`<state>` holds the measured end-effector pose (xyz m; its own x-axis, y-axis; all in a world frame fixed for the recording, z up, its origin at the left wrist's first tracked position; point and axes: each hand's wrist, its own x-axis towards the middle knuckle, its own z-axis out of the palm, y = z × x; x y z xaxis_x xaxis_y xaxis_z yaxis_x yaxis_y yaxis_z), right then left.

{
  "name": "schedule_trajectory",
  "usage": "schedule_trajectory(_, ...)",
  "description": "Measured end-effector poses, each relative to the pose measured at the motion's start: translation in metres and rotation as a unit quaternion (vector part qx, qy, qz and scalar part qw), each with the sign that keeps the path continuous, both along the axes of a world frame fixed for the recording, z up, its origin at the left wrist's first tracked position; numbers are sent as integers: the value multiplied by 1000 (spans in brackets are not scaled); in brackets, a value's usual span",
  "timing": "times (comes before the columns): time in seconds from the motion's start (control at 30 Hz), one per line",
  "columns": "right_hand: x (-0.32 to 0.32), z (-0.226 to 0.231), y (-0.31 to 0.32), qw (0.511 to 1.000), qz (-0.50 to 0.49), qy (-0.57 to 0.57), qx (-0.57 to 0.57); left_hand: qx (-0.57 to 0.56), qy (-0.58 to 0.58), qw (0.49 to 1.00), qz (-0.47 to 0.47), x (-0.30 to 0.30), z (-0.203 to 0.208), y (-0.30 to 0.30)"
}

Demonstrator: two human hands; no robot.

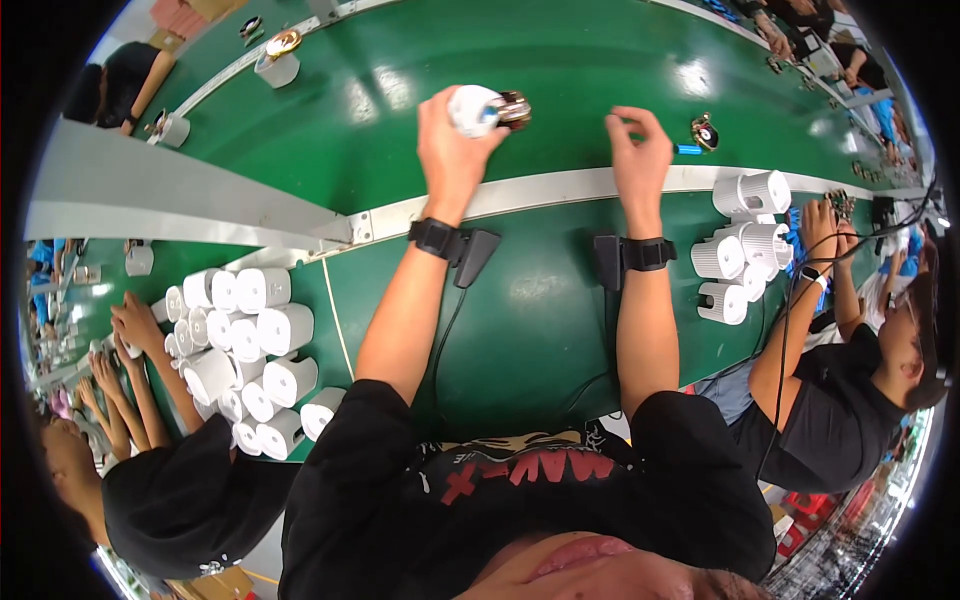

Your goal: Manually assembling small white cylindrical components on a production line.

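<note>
My left hand (450, 140) is closed around a white rounded plastic housing (472, 110), held above the green bench. A shiny copper-and-dark metal part (514, 110), like a small motor, sticks out on the housing's right side. My right hand (642, 150) hovers apart from it, to the right, with fingers loosely curled and nothing visible between them. Just right of that hand, a similar metal part (704, 132) lies on the bench with a blue piece (688, 150) beside it. Black straps with small dark devices are on both my wrists.
Stacked white housings stand at left (262, 330) and right (745, 240). A pale metal rail (540, 192) crosses the green bench, joining a thick grey post (200, 190) at left. Co-workers sit on both sides. Black cables (437, 350) run from the wrist devices.
</note>
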<state>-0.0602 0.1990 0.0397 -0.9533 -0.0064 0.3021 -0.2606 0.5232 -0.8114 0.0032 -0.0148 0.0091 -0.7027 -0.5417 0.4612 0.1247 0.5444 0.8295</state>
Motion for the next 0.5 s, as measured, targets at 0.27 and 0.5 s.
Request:
schedule_trajectory(0.27, -28, -43, 80, 916, -279, 128, 257, 39, -71, 988, 131, 4, -4, -58)
schedule_trajectory(0.5, -29, -38, 79, 947, -225, -13, 231, -113, -69, 954, 271, 14, 37, -26)
